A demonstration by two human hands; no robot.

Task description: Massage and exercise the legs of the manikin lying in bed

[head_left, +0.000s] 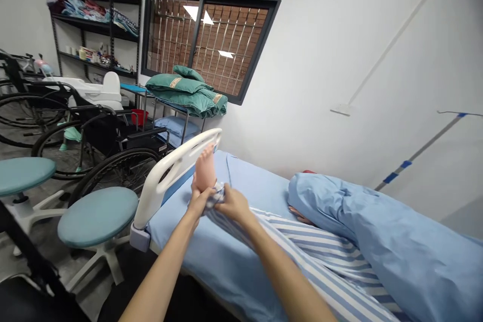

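Observation:
A bare foot [205,167], toes pointing up, is raised above the bed near the footboard; whether it belongs to a person or a manikin I cannot tell. My left hand [198,202] is closed around its heel and ankle. On the other side, my right hand [233,204] grips the bunched cuff [216,195] of the striped trousers [279,241] at the ankle. The trouser leg stretches back toward the lower right. Part of what looks like the other foot [302,216] shows under the blue quilt [339,211], which hides most of it.
The white footboard [162,173] rises just beyond the raised foot. Round stools [98,216] and wheelchairs [124,136] crowd the left side. Folded green bedding [184,88] lies on a stand under the window. A metal pole [422,146] leans at the right wall.

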